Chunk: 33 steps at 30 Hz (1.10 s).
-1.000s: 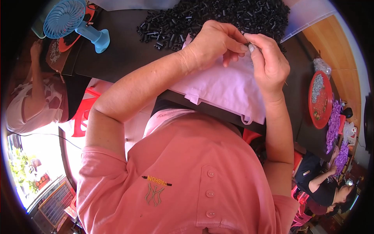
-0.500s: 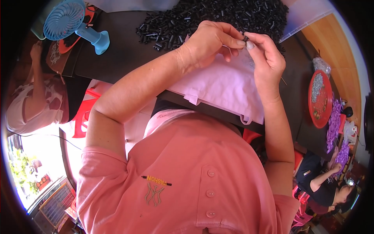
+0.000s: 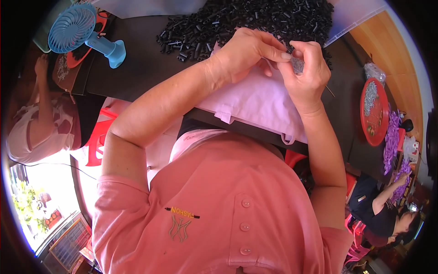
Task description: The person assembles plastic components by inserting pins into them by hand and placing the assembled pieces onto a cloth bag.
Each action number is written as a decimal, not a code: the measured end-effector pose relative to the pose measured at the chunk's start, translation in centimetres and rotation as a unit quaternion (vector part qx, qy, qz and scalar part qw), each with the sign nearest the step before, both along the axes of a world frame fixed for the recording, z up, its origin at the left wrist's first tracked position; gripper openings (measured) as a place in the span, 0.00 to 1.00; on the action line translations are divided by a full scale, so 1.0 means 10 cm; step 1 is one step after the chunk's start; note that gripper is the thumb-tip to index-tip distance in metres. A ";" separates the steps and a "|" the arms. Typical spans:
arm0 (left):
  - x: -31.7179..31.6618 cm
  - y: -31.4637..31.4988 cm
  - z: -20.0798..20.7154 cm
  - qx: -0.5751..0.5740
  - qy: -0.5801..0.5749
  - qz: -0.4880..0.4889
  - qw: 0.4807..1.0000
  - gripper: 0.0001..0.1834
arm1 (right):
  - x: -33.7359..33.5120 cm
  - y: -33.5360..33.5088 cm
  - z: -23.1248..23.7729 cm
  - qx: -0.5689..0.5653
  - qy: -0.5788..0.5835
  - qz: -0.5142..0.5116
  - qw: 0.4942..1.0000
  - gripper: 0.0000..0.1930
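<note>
My left hand (image 3: 246, 52) and my right hand (image 3: 308, 73) meet above the pink cloth (image 3: 260, 98), fingertips almost touching. The left thumb and fingers are pinched together; whatever they hold is too small and hidden to name. The right fingers are curled towards the thumb, and their grip is likewise unclear. A small heap of grey metal bits (image 3: 297, 65) shows through the gap in my right hand. Just beyond both hands spreads a large pile of short black tubes (image 3: 269, 20).
A blue fan (image 3: 73, 29) stands on the dark table (image 3: 123, 41) at left. To the right lie a red tray (image 3: 368, 121) with grey metal pieces, a clear plastic bag (image 3: 374, 73) and purple strips (image 3: 391, 141). People sit at both sides.
A small black piece showed between the fingertips of both hands; it is now hidden. The right hand has shifted slightly down and left, its fingers more curled, uncovering the grey heap.
</note>
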<state>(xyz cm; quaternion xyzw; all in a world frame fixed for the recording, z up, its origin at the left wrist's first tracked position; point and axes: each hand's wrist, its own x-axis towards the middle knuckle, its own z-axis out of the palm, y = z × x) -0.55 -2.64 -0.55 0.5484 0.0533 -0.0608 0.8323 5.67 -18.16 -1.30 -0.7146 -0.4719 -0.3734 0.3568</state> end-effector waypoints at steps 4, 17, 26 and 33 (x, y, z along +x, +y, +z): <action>0.00 0.00 -0.03 -0.003 -0.036 -0.003 0.999 0.06 | -0.02 0.00 0.02 -0.006 -0.008 0.028 1.000 0.16; -0.02 0.02 0.04 -0.112 -0.052 -0.062 0.990 0.07 | -0.07 -0.09 0.11 -0.028 -0.001 0.062 0.998 0.13; -0.11 0.30 0.53 0.142 -0.217 0.152 0.954 0.06 | 0.02 -0.15 0.14 0.070 0.191 0.057 0.977 0.20; 0.03 1.41 1.57 0.493 -0.226 0.358 0.760 0.10 | 0.10 -0.33 0.27 0.190 0.365 0.091 0.907 0.12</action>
